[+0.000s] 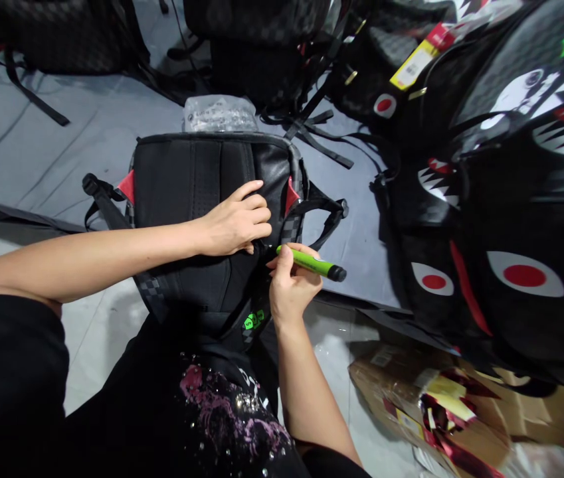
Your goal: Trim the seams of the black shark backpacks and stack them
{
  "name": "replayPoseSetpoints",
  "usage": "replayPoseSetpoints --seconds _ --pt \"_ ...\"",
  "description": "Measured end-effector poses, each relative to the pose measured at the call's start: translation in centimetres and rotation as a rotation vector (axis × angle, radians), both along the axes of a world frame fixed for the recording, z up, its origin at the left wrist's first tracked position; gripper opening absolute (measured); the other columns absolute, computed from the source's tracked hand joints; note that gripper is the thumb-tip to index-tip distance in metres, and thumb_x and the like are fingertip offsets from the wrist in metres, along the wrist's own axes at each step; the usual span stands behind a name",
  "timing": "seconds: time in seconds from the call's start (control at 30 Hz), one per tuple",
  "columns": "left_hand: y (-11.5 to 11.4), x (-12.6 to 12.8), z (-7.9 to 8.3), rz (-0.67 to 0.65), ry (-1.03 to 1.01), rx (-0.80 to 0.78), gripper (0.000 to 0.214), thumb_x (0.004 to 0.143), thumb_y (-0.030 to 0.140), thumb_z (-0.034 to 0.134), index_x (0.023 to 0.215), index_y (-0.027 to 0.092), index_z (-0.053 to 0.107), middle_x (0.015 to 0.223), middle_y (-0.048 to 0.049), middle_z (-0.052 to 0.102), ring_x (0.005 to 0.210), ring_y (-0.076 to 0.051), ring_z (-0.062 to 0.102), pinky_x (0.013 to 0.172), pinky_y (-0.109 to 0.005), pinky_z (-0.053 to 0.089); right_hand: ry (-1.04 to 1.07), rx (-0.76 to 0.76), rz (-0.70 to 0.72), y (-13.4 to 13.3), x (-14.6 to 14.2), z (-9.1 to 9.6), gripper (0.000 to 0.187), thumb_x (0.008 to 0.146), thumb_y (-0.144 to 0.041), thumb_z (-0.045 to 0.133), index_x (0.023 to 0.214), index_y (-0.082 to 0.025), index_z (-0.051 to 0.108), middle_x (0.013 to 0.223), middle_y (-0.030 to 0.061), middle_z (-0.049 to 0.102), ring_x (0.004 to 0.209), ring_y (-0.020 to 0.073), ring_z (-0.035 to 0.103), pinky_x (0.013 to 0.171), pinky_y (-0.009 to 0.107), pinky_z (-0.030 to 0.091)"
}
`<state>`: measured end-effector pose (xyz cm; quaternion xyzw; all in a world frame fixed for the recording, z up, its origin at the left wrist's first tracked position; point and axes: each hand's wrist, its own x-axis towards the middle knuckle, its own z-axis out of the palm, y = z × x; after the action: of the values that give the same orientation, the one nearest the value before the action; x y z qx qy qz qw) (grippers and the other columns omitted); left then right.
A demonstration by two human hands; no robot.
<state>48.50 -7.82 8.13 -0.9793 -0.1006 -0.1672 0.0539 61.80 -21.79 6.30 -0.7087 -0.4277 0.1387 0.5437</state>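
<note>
A black backpack [169, 172] lies on the grey-covered table with its padded back facing up, its lower part hanging over the edge toward me. Red triangular tabs show at its two sides. My left hand [242, 219] rests on the back panel, fingers stretched out and apart, pressing near the right side. A green marker [311, 263] with a black end is pinched in my right hand [292, 282], just off the bag's right edge. Its left end points at the backpack; I cannot tell whether it touches. A strap with a green patch [253, 320] hangs below.
A clear plastic packet [219, 114] sits behind the backpack on the grey cloth [62, 149]. More black backpacks line the back, and a pile with shark-face prints [481, 265] stands at the right. On the floor at lower right is an open cardboard box [386, 382] with scraps.
</note>
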Motion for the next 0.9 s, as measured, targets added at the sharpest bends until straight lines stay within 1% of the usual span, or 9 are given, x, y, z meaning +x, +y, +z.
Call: replayPoseSetpoints --seconds 0.17,0.33,0.43,0.53,0.73,0.9 --pt "0.02 -0.05 0.09 -0.007 -0.003 0.032 0.022 0.089 0.043 0.066 0.093 0.021 0.066 0.094 -0.0019 0.065 0.103 -0.022 0.055 0.121 -0.054 0.032 -0.001 -0.002 0.021 0.16 -0.15 0.00 0.022 0.095 -0.042 0.058 0.094 -0.020 0.060 0.067 -0.0013 0.065 0.049 0.0134 0.061 0.055 0.029 0.055" --pt "0.08 -0.14 -0.06 -0.015 -0.044 0.051 0.023 0.088 0.043 0.067 0.090 0.020 0.065 0.092 -0.0019 0.065 0.101 -0.022 0.055 0.119 -0.054 0.034 0.036 -0.007 0.045 0.28 -0.01 -0.31 0.024 0.095 -0.044 0.058 0.098 -0.019 0.060 0.069 -0.0008 0.067 0.052 0.0145 0.064 0.059 0.031 0.056" --pt "0.08 -0.21 0.00 -0.014 -0.038 0.054 0.023 0.087 0.043 0.069 0.089 0.020 0.065 0.092 -0.0013 0.066 0.100 -0.022 0.056 0.118 -0.054 0.036 0.022 -0.013 0.055 0.20 0.16 -0.33 0.024 0.095 -0.044 0.058 0.097 -0.020 0.061 0.068 -0.0017 0.067 0.053 0.0144 0.064 0.059 0.030 0.056" --pt "0.11 -0.25 0.08 -0.020 -0.037 0.051 0.024 0.086 0.043 0.070 0.088 0.020 0.065 0.092 -0.0014 0.066 0.101 -0.022 0.056 0.118 -0.054 0.036 0.048 -0.012 0.035 0.12 0.28 -0.32 0.024 0.095 -0.043 0.058 0.096 -0.020 0.060 0.064 -0.0027 0.065 0.052 0.0144 0.064 0.057 0.029 0.054" --pt "0.16 -0.35 0.14 -0.026 -0.034 0.006 0.021 0.090 0.041 0.065 0.087 0.020 0.064 0.093 -0.0027 0.066 0.102 -0.022 0.056 0.118 -0.057 0.035 0.109 -0.014 0.085 0.23 0.38 -0.44 0.024 0.096 -0.045 0.058 0.098 -0.021 0.061 0.066 -0.0028 0.066 0.056 0.0149 0.067 0.062 0.030 0.056" --pt "0.18 -0.44 0.16 -0.042 -0.065 0.050 0.023 0.093 0.042 0.058 0.085 0.022 0.064 0.091 -0.0027 0.066 0.097 -0.022 0.056 0.117 -0.056 0.036 0.183 -0.036 0.118 0.42 0.45 0.11 0.026 0.095 -0.047 0.058 0.097 -0.021 0.060 0.064 -0.0035 0.066 0.057 0.0154 0.068 0.061 0.029 0.056"
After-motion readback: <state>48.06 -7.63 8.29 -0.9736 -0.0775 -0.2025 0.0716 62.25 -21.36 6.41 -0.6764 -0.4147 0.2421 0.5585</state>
